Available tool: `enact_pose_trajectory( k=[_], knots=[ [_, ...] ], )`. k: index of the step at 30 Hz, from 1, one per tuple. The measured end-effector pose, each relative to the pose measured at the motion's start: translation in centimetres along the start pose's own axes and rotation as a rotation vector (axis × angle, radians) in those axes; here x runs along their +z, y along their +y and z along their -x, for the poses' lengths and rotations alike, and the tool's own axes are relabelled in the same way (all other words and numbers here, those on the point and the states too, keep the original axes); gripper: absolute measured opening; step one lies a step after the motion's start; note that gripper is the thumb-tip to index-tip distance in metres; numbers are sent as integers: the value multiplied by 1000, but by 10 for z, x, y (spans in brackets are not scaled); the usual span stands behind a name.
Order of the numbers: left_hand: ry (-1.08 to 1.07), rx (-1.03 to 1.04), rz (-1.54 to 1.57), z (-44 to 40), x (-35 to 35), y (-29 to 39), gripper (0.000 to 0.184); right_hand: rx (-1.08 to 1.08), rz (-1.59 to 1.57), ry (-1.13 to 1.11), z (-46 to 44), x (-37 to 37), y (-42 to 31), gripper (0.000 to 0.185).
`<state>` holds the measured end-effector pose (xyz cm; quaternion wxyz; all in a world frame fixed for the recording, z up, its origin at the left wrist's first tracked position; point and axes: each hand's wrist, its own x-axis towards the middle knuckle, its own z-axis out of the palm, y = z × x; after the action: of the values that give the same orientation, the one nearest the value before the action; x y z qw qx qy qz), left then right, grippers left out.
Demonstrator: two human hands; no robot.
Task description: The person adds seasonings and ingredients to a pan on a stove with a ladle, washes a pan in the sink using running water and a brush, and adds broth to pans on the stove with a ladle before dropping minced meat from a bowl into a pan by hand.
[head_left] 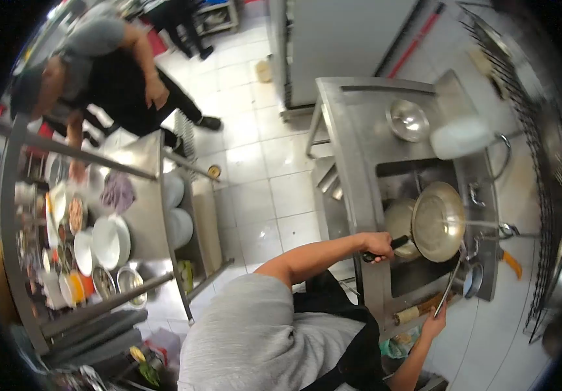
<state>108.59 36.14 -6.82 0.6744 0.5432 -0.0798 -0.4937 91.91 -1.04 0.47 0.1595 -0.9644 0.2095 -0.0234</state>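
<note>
My left hand [377, 247] is closed around the black handle of a frying pan [436, 212], which is tilted over the sink [406, 277]. From the wall tap [507, 230], a pale line, a spout or a stream of water, reaches into the pan. In my right hand [433, 324] is a long, thin metal utensil [449, 287]. Its far end meets the pan's lower rim, and its head cannot be made out. Partly hidden behind the frying pan, another round pan [399, 218] lies in the sink.
On the steel counter [359, 124] are a metal bowl [408, 120] and a whitish plastic container [460, 138]. Wire racks [522, 130] line the wall. Behind me, a shelving table holds white plates [110, 241] and a cloth [118, 192]; a co-worker [121, 85] leans over it.
</note>
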Motion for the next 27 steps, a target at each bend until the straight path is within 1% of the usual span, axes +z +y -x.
enact_pose_trajectory(
  k=[2, 5, 7, 9, 11, 12, 13, 14, 15, 16, 17, 18, 19, 20, 21, 22, 23, 25, 26, 27],
  knots=[
    [34, -11, 77, 8, 6, 4, 28, -200, 32, 62, -10, 14, 52, 56],
    [16, 38, 100, 4, 5, 1, 28, -102, 84, 20, -10, 5, 44, 56],
    [28, 64, 77, -1, 6, -7, 28, -82, 146, -1, -11, 0, 35, 55],
    [58, 30, 91, -4, 8, -9, 27, -50, 177, -32, -13, -2, 40, 54],
    [83, 23, 65, -1, 9, -8, 27, -140, 109, 12, -16, 2, 47, 53],
    [85, 31, 29, 15, 7, -1, 28, -168, 75, 48, -13, 6, 55, 53],
    [56, 45, -23, 23, 11, 8, 29, -180, -49, 8, -21, 16, 71, 52],
    [-19, 70, 98, 4, 8, -10, 32, -166, -158, 14, -23, 20, 94, 51],
    [-24, 73, 48, 8, 10, -2, 34, -256, -127, 16, -18, 14, 91, 49],
    [-69, 52, 65, -7, 5, -12, 35, -56, -182, 1, -11, 3, 54, 47],
    [-77, 32, 94, -6, 4, -12, 37, -46, -135, 51, -8, 2, 58, 47],
    [-84, 12, 122, -5, 5, -10, 39, -77, 18, 73, -2, -4, 49, 49],
    [-37, -3, 30, -1, 10, 0, 42, 24, -29, 45, 1, -13, 33, 50],
    [-1, -19, -3, -10, 9, -8, 39, -52, 20, 123, 1, -13, 28, 50],
    [7, -7, -1, -9, 12, -8, 37, 102, 64, 36, 1, -17, 21, 52],
    [35, 8, 5, -8, 13, -8, 35, 7, 49, 95, 4, -15, 21, 56],
    [13, 6, 5, -7, 11, -9, 35, 22, 115, 90, 5, -10, 21, 57],
    [-1, 7, 10, -3, 16, -5, 34, 79, 142, 54, 8, -11, 22, 55],
    [5, 22, -40, -3, 16, -2, 31, 100, 153, 31, 6, -10, 22, 55],
    [-13, 13, -21, -5, 13, -7, 30, 60, 88, 69, 7, -6, 25, 53]
  ],
)
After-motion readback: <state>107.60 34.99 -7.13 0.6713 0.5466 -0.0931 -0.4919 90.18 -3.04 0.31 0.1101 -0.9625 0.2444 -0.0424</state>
